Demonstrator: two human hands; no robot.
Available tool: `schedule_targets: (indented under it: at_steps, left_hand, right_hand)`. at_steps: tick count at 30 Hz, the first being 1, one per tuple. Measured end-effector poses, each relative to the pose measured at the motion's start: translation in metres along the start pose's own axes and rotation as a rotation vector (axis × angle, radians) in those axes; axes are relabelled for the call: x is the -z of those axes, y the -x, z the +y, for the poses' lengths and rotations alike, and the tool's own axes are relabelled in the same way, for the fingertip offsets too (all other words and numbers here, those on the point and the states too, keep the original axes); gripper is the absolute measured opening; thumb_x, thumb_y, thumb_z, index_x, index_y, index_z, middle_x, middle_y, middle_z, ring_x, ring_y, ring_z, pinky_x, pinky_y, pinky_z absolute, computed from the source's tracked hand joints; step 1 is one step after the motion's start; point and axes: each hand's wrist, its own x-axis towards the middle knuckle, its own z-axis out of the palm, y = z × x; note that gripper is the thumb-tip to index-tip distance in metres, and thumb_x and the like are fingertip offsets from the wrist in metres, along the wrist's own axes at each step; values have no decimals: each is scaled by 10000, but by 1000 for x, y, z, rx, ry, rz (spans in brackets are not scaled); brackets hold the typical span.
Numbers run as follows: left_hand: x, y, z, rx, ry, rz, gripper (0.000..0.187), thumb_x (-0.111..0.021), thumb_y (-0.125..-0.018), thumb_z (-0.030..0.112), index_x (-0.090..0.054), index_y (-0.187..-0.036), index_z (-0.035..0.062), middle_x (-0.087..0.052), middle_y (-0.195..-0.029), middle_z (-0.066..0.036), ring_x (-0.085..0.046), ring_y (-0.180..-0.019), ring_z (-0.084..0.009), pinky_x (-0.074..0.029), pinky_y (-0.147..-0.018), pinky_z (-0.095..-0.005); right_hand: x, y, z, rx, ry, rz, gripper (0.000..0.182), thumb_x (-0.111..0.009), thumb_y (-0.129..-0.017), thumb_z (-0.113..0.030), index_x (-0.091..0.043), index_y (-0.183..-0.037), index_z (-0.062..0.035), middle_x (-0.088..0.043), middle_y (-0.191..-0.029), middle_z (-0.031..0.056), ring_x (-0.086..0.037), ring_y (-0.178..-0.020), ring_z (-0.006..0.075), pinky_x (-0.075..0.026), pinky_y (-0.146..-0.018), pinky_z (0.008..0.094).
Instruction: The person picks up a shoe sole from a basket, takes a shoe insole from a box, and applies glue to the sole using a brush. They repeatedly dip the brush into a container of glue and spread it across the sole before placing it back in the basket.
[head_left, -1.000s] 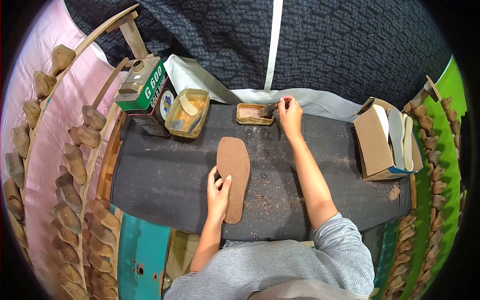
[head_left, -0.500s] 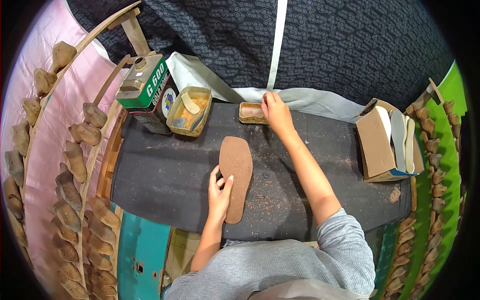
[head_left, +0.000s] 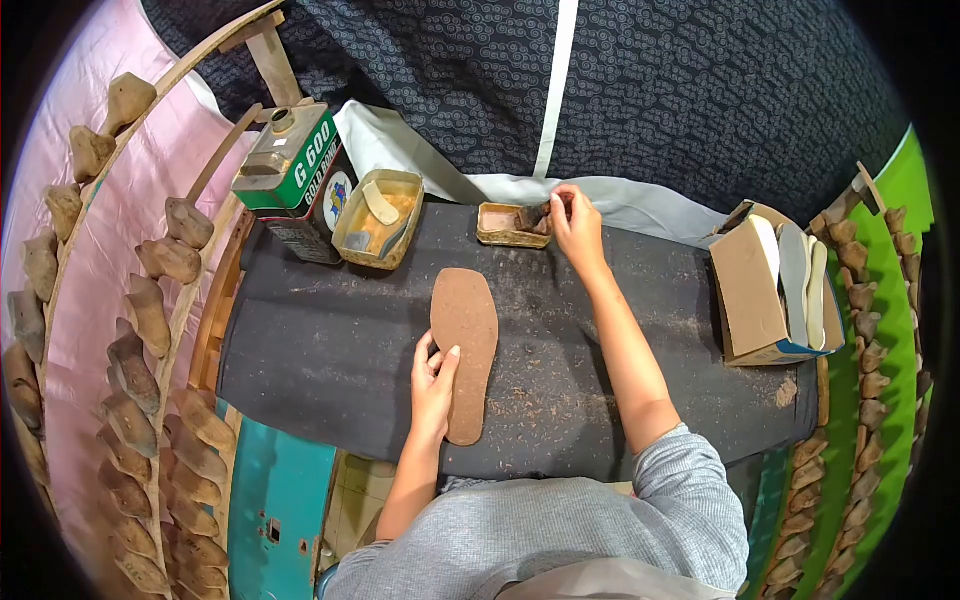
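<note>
brown insole point(head_left: 465, 350) pinned flat under left hand point(head_left: 433, 385), right hand point(head_left: 578, 228) fingers pinching a dark brush (bristles unclear) over small tin point(head_left: 505, 226)

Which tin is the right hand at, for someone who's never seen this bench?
On the dark worktop, look along the far edge. The small tin sits rightmost of the containers, beside the right hand; it is shallower than the square tin and green can.

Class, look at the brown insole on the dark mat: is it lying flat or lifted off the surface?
Flat. The insole lies full-length on the mat, with the left hand pressing on its edge; no part looks raised.
</note>
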Motion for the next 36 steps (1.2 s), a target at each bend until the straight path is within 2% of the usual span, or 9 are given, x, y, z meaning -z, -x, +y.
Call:
schedule_targets:
  at_steps: [1, 3, 5, 8, 15, 20, 28, 33, 36]
  left_hand:
    - [-1, 0, 1, -3, 0, -1, 520, -556, -927, 107, -303, -1374, 26, -630, -1081, -131, -591, -983, -142, -480, -844, -283]
    - [-2, 2, 1, 12, 40, -21, 514, -554, -928, 113, -307, -1372, 31, -629, -1073, -125, -590, -985, -144, -475, -856, -284]
    - [-7, 6, 5, -3, 60, -40, 516, -548, -930, 110, -299, -1376, 35, -625, -1080, -126, -589, -988, -148, -475, -860, -287]
    - [-9, 6, 8, -47, 90, -70, 531, -533, -935, 102, -272, -1395, 45, -604, -1120, -137, -577, -1018, -162, -469, -878, -297]
    - [-15, -1, 10, -101, 83, -182, 593, -506, -948, 94, -184, -1444, 54, -502, -1272, -173, -496, -1165, -193, -414, -972, -329]
    - [-27, 9, 13, -113, 72, -248, 597, -505, -948, 92, -181, -1448, 53, -492, -1285, -165, -487, -1179, -193, -407, -982, -328]
    - [-21, 27, 15, -146, 102, -261, 609, -512, -944, 88, -179, -1452, 57, -482, -1298, -161, -487, -1180, -199, -417, -976, -338]
    - [-24, 31, 16, -123, 82, -262, 607, -525, -937, 88, -197, -1447, 59, -489, -1290, -163, -493, -1174, -203, -417, -977, -342]
    - [-25, 34, 16, -150, 91, -264, 607, -533, -935, 97, -203, -1444, 63, -506, -1270, -155, -503, -1160, -199, -425, -967, -340]
  right_hand:
    - [2, 1, 1, 2, -1, 2, 107, -550, -908, -87, -536, -935, 17, -610, -811, 130, -612, -654, 202, -489, -613, 306]
    - [5, 6, 2, -333, -372, 101, 137, -508, -950, -130, -507, -983, 3, -628, -820, 95, -621, -658, 155, -507, -624, 278]
    - [13, 9, 3, -377, -506, 131, 148, -470, -976, -165, -488, -1014, -24, -627, -857, 77, -624, -665, 135, -520, -622, 259]
    - [33, 18, -20, -563, -966, 284, 160, -503, -964, -193, -507, -1006, -38, -606, -928, 105, -613, -683, 155, -506, -613, 252]
    - [57, 54, -95, -323, -1108, 137, 202, -507, -962, -195, -530, -1008, 1, -610, -980, 133, -610, -697, 165, -501, -622, 259]
    - [60, 69, -136, -206, -1062, -5, 187, -509, -954, -173, -510, -1008, 6, -565, -1054, 167, -615, -738, 179, -514, -636, 274]
    - [88, 81, -131, -163, -875, 166, 155, -481, -962, -150, -519, -962, 1, -596, -984, 143, -591, -672, 134, -497, -574, 244]
    - [84, 82, -153, -130, -981, 140, 166, -495, -957, -161, -510, -976, 3, -583, -1014, 152, -610, -714, 149, -518, -617, 260]
    - [79, 86, -159, -73, -892, 67, 138, -514, -942, -125, -517, -988, 5, -587, -1002, 135, -600, -717, 124, -522, -620, 256]
